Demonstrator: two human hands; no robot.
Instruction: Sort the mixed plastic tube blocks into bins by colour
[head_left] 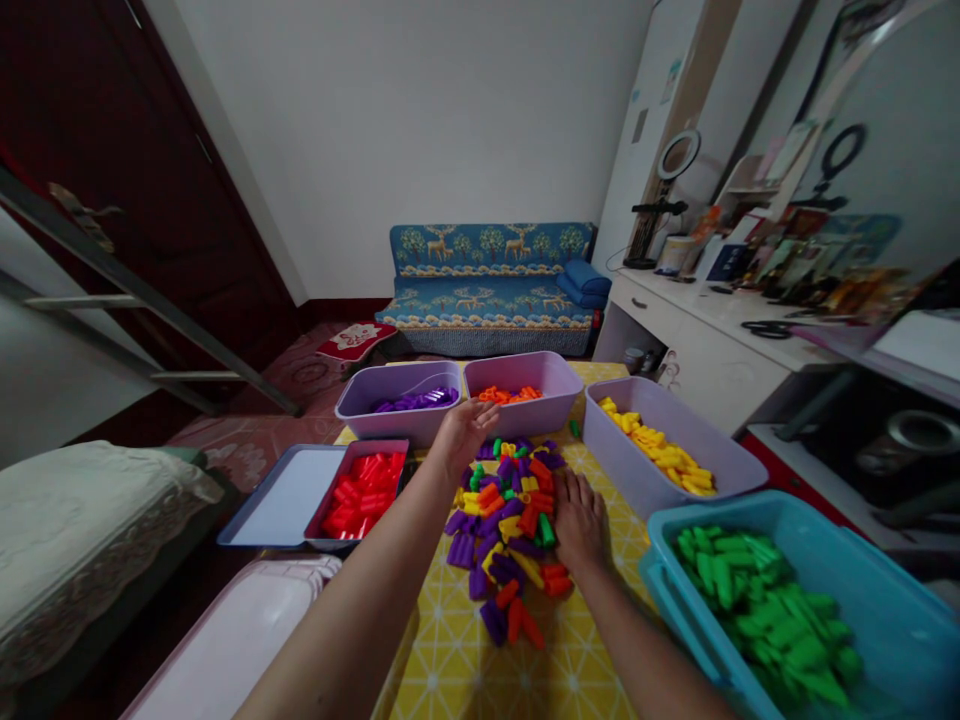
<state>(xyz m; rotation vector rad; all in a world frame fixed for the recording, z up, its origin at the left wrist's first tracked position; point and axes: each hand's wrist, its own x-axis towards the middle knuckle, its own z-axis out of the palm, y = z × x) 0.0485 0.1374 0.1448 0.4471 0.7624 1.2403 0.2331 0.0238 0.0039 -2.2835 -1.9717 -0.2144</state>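
A heap of small plastic pieces in purple, orange, yellow and green lies mid-table. My left hand is over the heap's far left edge, in front of the bin of orange pieces. Its fingers stretch out to the right and I see nothing in them. Against the right side of the heap lies my right hand, palm down with its fingers extended, beside orange and green pieces. What is under its palm is hidden. Orange pieces sit in a lilac bin at the back, with purple pieces in the lilac bin to its left.
Red pieces fill a box at left, beside a pale lid. On the right, yellow pieces occupy a lilac bin, and green pieces a blue tub. A yellow patterned cloth covers the table.
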